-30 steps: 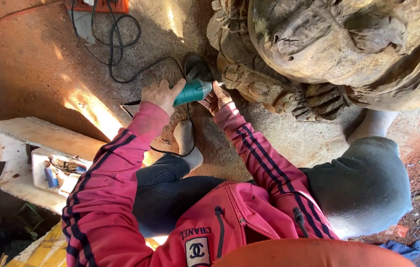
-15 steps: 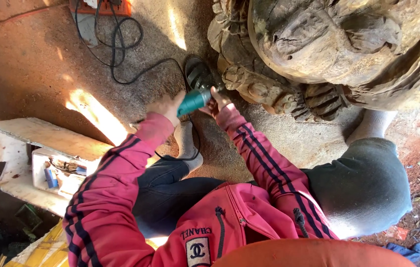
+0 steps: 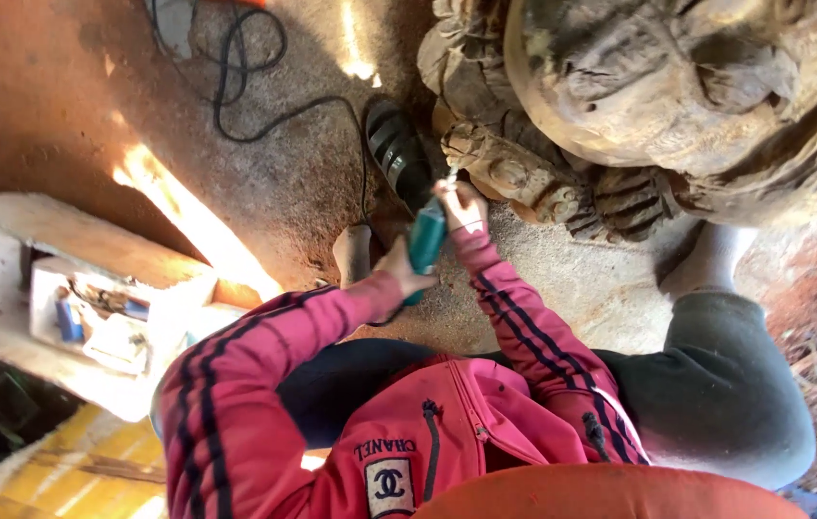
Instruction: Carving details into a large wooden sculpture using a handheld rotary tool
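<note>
My left hand (image 3: 397, 276) grips the rear end of a teal hand-held power tool (image 3: 426, 240). My right hand (image 3: 463, 206) is closed round the tool's front end, close to its tip. The tip points up at a carved lower detail (image 3: 509, 173) of a large brown wooden carving (image 3: 639, 96) and seems to touch it. Both arms are in red sleeves with dark stripes. I sit low on the ground with the carving right in front of me.
A black cable (image 3: 264, 106) loops over the dusty ground at upper left. A black sandal (image 3: 394, 144) lies beside the carving. A white wooden box (image 3: 91, 308) with small items stands at left, yellow planks (image 3: 53, 471) below it. My knee in grey trousers (image 3: 726, 384) is at right.
The tool has turned from lying crosswise to pointing at the carving. Both hands have shifted right, toward the carved detail, and my left arm now stretches further forward.
</note>
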